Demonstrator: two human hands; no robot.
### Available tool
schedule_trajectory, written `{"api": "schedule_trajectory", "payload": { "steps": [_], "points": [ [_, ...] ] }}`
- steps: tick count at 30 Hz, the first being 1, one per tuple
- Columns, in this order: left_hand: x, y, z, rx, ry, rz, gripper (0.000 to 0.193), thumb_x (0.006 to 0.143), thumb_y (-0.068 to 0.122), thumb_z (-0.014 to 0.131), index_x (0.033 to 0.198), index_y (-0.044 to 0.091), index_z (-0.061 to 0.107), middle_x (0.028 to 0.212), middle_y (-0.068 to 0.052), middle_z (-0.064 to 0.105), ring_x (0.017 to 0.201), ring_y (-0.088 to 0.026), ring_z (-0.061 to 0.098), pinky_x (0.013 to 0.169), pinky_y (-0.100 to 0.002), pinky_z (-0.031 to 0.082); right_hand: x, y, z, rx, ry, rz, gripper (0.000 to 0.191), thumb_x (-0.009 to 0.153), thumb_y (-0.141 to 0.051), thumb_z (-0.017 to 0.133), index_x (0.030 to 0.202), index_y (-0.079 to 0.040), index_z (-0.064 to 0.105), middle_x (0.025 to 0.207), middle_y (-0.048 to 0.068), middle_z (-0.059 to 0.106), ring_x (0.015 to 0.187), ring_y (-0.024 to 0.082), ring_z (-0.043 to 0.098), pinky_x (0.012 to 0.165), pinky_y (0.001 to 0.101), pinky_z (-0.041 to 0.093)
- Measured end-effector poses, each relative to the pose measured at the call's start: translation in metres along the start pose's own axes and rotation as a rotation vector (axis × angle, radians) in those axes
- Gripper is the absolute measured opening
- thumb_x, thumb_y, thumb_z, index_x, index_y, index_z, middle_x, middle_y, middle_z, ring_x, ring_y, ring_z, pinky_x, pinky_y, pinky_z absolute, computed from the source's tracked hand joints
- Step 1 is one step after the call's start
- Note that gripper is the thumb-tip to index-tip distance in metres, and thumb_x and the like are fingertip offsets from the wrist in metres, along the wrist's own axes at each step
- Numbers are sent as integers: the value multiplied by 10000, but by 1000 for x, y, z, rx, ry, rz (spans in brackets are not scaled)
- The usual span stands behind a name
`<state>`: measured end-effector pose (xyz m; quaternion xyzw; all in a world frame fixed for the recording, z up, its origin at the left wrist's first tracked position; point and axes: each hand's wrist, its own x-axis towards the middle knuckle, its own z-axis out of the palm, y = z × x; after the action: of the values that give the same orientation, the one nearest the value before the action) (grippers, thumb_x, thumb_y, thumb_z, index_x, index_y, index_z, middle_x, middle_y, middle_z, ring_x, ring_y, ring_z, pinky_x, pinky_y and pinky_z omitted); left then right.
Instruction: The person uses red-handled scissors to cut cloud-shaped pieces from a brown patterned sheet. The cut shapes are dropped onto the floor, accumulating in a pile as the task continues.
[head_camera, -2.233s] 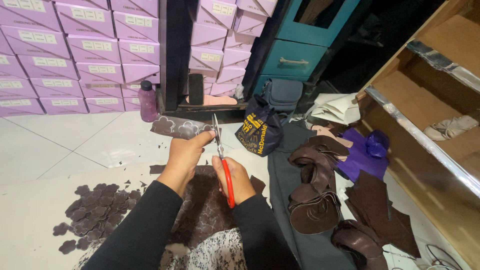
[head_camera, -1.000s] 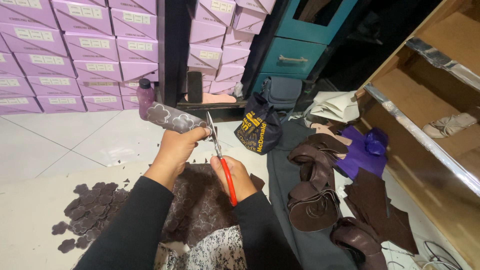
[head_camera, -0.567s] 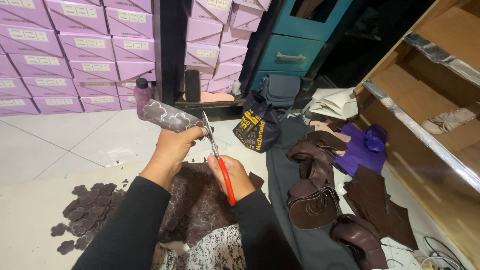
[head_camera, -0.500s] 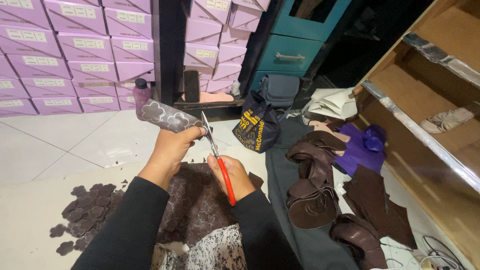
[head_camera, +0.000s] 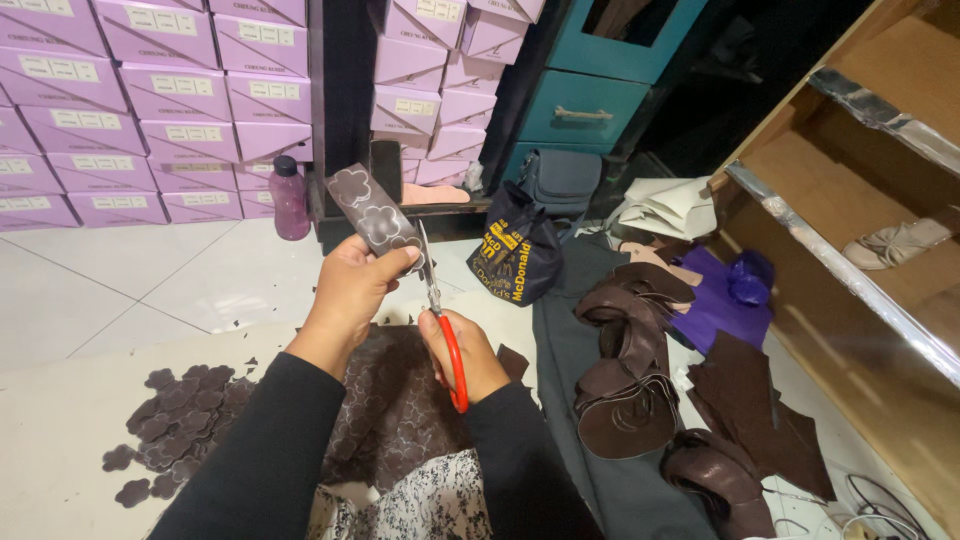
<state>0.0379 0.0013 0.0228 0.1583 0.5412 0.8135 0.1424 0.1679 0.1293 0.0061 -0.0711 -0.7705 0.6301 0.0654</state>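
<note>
Leather strip: brown strip (head_camera: 368, 212) with flower outlines drawn on it, held up in front of the person above the floor; its long axis runs from upper left down to lower right, the free end pointing up and away toward the boxes.
Left hand: left hand (head_camera: 352, 285) has its fingers (head_camera: 392, 262) closed around the strip's lower end.
Scissors: scissors (head_camera: 440, 310) with red handles, blades pointing up and a little left, meeting the strip's lower right edge.
Right hand: right hand (head_camera: 465, 350) has its fingers closed through the handles.
Lap: a larger brown sheet (head_camera: 395, 405) marked with flower outlines lies below the hands.
Floor, left: cut flower shapes (head_camera: 175, 430) lie loose in a cluster.
Boxes: stacked lilac boxes (head_camera: 150, 100), all closed, contents hidden; a pink bottle (head_camera: 289, 197) stands before them.
Floor, right: a dark bag (head_camera: 515, 255), folded brown leather pieces (head_camera: 625, 370).
Shelf: wooden shelf (head_camera: 850, 200) holds a pale shoe (head_camera: 900, 243).
</note>
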Motion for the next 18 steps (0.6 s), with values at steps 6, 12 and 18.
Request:
{"api": "schedule_trajectory", "payload": {
  "steps": [6, 12, 18],
  "points": [
    [2, 0, -1, 15, -2, 42, 136, 850, 104, 773, 979, 84, 736, 853, 12, 752, 706, -49, 614, 631, -227, 430, 5, 8, -1, 53, 39, 54, 465, 1002, -480, 584, 739, -103, 516, 544, -33, 450, 408, 78, 385, 390, 256, 306],
    [0, 3, -2, 7, -5, 42, 140, 850, 104, 768, 985, 89, 735, 869, 19, 754, 727, -44, 633, 642, -223, 434, 8, 15, -3, 123, 22, 50, 468, 1000, -479, 620, 734, -112, 504, 562, -50, 441, 432, 62, 373, 402, 249, 292],
    [-1, 0, 2, 48, 6, -39, 175, 872, 130, 729, 1041, 91, 705, 924, 21, 751, 830, -46, 700, 705, -226, 510, 5, 9, 1, 36, 74, 28, 473, 988, -513, 597, 749, -111, 521, 569, -46, 449, 451, 66, 402, 417, 249, 321]
  ]
}}
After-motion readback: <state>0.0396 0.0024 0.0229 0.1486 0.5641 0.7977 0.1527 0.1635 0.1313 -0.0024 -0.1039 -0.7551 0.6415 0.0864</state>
